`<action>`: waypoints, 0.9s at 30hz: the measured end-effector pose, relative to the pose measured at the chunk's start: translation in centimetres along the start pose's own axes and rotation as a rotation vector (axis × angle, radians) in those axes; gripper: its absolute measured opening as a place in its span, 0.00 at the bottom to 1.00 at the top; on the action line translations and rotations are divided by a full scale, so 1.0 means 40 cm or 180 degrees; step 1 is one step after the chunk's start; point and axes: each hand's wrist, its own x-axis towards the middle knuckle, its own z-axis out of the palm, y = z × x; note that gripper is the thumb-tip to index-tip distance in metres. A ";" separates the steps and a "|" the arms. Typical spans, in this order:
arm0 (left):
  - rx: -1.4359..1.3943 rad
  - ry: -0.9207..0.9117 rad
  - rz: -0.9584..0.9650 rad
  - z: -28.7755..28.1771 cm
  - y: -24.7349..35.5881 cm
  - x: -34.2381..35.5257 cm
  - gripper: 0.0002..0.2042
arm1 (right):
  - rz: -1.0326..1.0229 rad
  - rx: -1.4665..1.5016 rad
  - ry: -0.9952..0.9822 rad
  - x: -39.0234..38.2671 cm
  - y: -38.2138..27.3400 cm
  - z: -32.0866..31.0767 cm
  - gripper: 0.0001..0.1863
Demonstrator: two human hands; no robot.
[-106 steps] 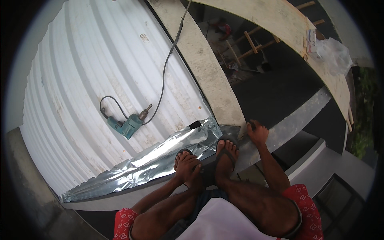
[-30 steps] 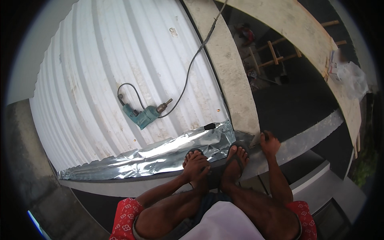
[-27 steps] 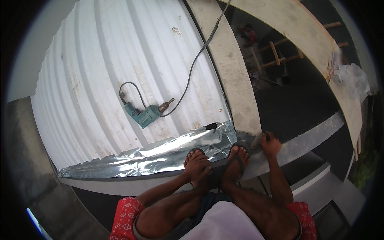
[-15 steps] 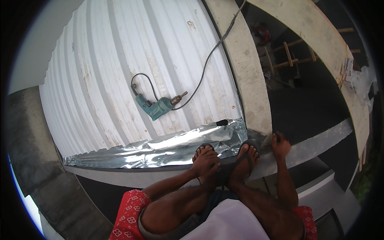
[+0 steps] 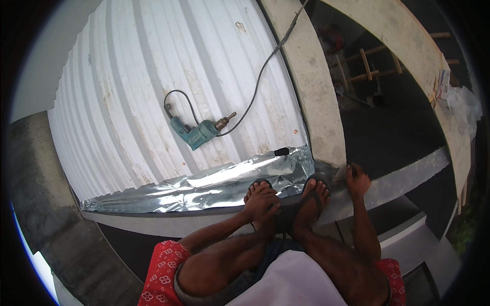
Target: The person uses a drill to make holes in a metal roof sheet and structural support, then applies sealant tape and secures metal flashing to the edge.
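Observation:
My left hand (image 5: 260, 204) rests curled over the top of my sandalled left foot (image 5: 256, 187). My right hand (image 5: 358, 181) is at the ledge (image 5: 398, 171) beside my right foot (image 5: 314, 199); its fingers are bent round a dark spot whose nature is unclear. Beyond my feet lie crumpled silver foil (image 5: 199, 196) with a small black object (image 5: 282, 152) on it, and white corrugated sheeting (image 5: 117, 102). On that sheeting a teal drill (image 5: 196, 133) lies with its looped black cord (image 5: 258, 86), apart from both hands.
A concrete beam (image 5: 316, 102) borders a dark drop, with wooden battens (image 5: 366, 66) and a dim person (image 5: 332, 38) below. A pale board (image 5: 418, 66) at right carries a clear plastic bag (image 5: 462, 109) and a small box (image 5: 442, 84). A stained wall (image 5: 35, 168) is at left.
The view has swung so that the scene sits farther right and higher than earlier. My hands, feet and the drill keep the same places relative to the roof.

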 end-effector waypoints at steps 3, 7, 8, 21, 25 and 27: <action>0.0006 -0.0003 0.0009 0.001 -0.001 0.001 0.10 | 0.0053 0.0098 -0.0026 0.001 0.008 0.008 0.19; 0.0044 0.0016 0.0066 0.000 -0.002 0.001 0.10 | 0.0088 0.0124 -0.0069 0.004 0.006 0.002 0.19; 0.0062 -0.0002 0.0055 0.000 -0.003 0.002 0.10 | 0.0054 0.0097 -0.0019 0.004 0.006 0.005 0.19; 0.0058 -0.0023 0.0061 -0.005 0.007 0.006 0.11 | 0.0079 0.0082 -0.0007 -0.002 0.005 -0.001 0.19; 0.0061 -0.0076 -0.0063 -0.013 0.011 0.008 0.10 | 0.0142 0.0198 -0.0022 0.001 -0.002 -0.001 0.19; 0.0039 -0.0072 -0.0033 -0.012 0.009 0.006 0.10 | 0.0194 0.0066 -0.0083 0.007 -0.017 -0.006 0.20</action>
